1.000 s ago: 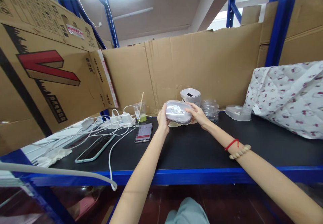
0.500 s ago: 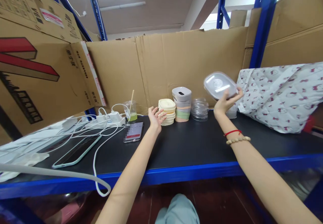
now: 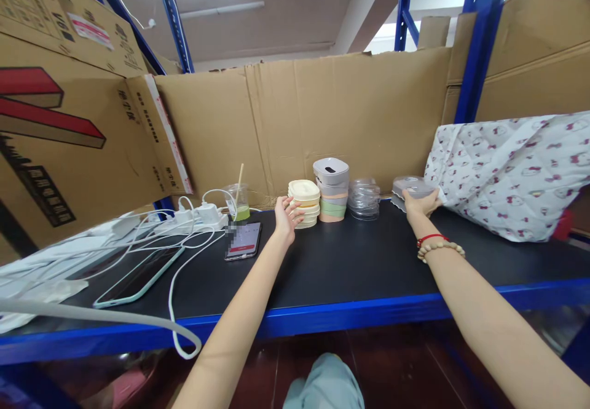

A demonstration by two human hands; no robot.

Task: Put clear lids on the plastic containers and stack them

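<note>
My left hand [image 3: 287, 219] is open, palm turned up and fingers spread, at the left side of a stack of cream-coloured lidded containers [image 3: 305, 205]. Its fingertips reach the stack; whether they touch it I cannot tell. My right hand [image 3: 423, 203] grips a translucent, rounded plastic lid [image 3: 413, 186] low over the table, beside the patterned bag. What lies under the lid is mostly hidden by the hand. Between the hands stand a taller stack of grey, peach and green containers [image 3: 332, 190] and a pile of clear plastic lids [image 3: 364, 200].
At the right a white quilted bag [image 3: 511, 175] leans on the black table [image 3: 350, 267]. To the left lie two phones [image 3: 243, 240], tangled white cables, a power strip [image 3: 203, 215] and a cup of green drink [image 3: 242, 206]. Cardboard [image 3: 359, 107] walls the back.
My right hand has come down with the translucent lid, from raised and tilted in the air to low beside the bag. My left hand has hardly moved.
</note>
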